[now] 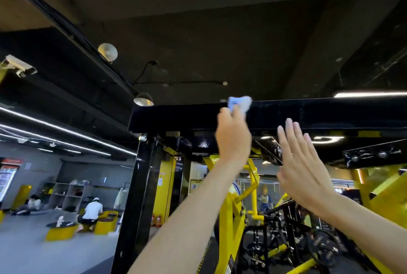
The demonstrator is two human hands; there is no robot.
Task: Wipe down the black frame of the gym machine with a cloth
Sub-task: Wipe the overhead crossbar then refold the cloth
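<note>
Dark gym ceiling fills the upper view, strip lights [66, 132] run at the left, and 1 person in a white shirt [93, 209] crouches on the far floor. Your left hand [233, 139] reaches up with its fingers clamped round a pale blue cloth [241, 104], which lies against the upper edge of the black frame [319, 112], on its top beam near the left end. Your right hand [306, 168] is raised just beside it, fingers straight and close together, holding nothing. Whether it touches the beam cannot be told.
</note>
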